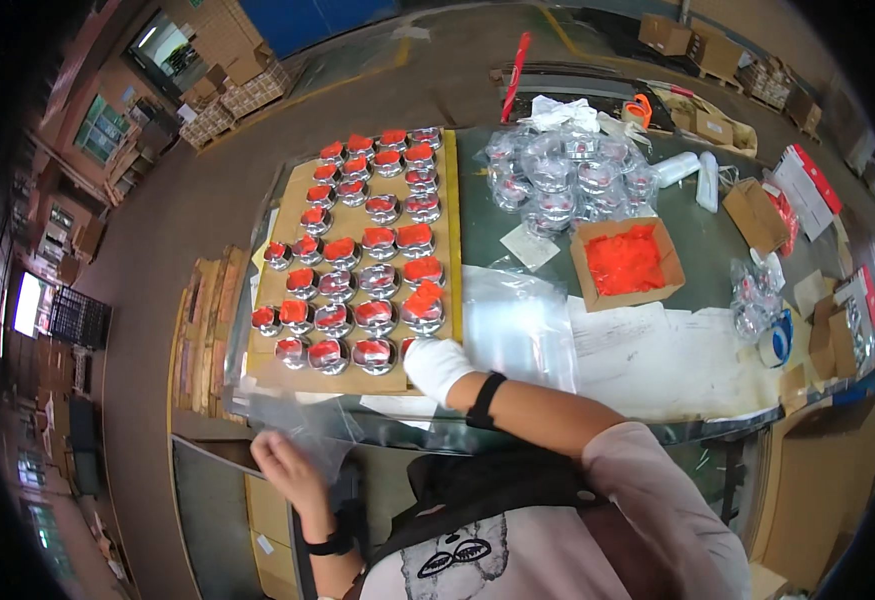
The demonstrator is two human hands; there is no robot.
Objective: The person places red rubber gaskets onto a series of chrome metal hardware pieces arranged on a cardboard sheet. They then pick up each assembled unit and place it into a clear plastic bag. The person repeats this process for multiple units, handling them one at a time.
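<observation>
Rows of shiny chrome round metal parts (373, 317), most topped with a red piece, stand on a brown cardboard sheet (352, 385). My right hand (439, 368), in a white glove, is closed over a chrome part at the sheet's near right corner; only a bit of its dark red top (407, 344) shows past the fingers. My bare left hand (289, 472) is at the table's near edge, its fingers closed on a clear plastic bag (325, 428). The bag hangs limp between the hand and the sheet.
Right of the sheet lie a stack of clear plastic bags (517, 325) and a cardboard box of red pieces (628, 302). Behind them are bagged chrome parts (557, 165). Blue tape (777, 340) and small cartons (829, 340) lie far right. Wooden pallet boards (207, 330) stand left of the table.
</observation>
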